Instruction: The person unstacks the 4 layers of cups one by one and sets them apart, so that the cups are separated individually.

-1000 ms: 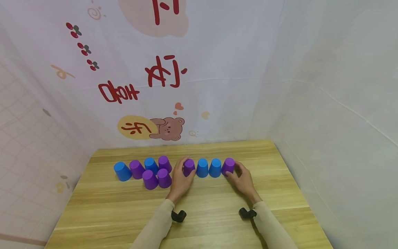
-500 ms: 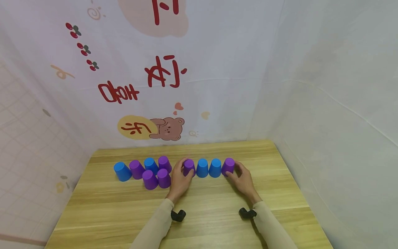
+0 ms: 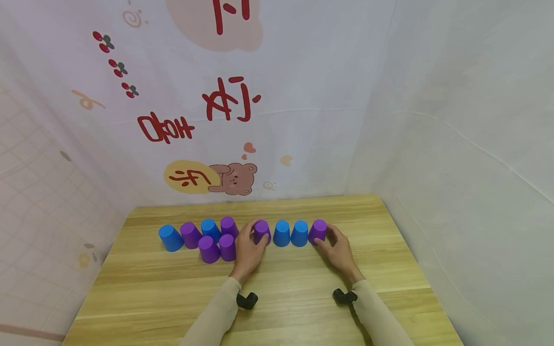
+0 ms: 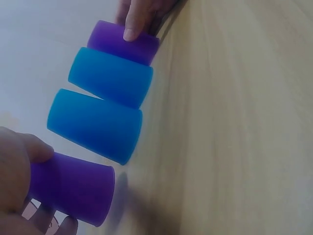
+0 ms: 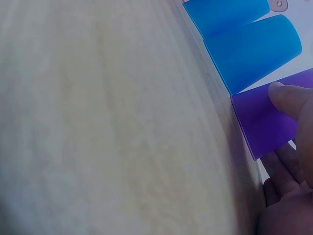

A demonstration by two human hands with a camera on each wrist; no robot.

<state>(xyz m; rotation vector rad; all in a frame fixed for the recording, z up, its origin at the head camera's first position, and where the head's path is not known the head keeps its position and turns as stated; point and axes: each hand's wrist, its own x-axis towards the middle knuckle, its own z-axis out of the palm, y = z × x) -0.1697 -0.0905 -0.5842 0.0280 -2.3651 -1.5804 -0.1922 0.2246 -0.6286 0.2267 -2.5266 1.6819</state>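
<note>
My left hand [image 3: 248, 251] grips an upside-down purple cup [image 3: 261, 232], thumb on the near side and fingers behind it. In the left wrist view that purple cup [image 4: 73, 190] stands a small gap apart from the neighbouring blue cup [image 4: 95, 126]. Two blue cups, the left one [image 3: 282, 234] and the right one [image 3: 299, 234], stand rim down between my hands. At the row's right end my right hand [image 3: 339, 250] holds another purple cup [image 3: 318, 232], its thumb [image 5: 288, 98] against the near side. This cup's rim meets that of the blue cup [image 5: 254, 54] beside it.
Left of my left hand stand more upside-down cups: a blue cup [image 3: 170, 238] at the far left, a purple cup [image 3: 190, 235], another blue cup [image 3: 209, 229] and several purple ones. The wooden table [image 3: 285, 307] ends at a white wall covering [image 3: 311, 154] behind the cups.
My left hand has shifted slightly left with its purple cup, and a gap has opened between that cup and the blue one. My right hand and its cup have stayed in place.
</note>
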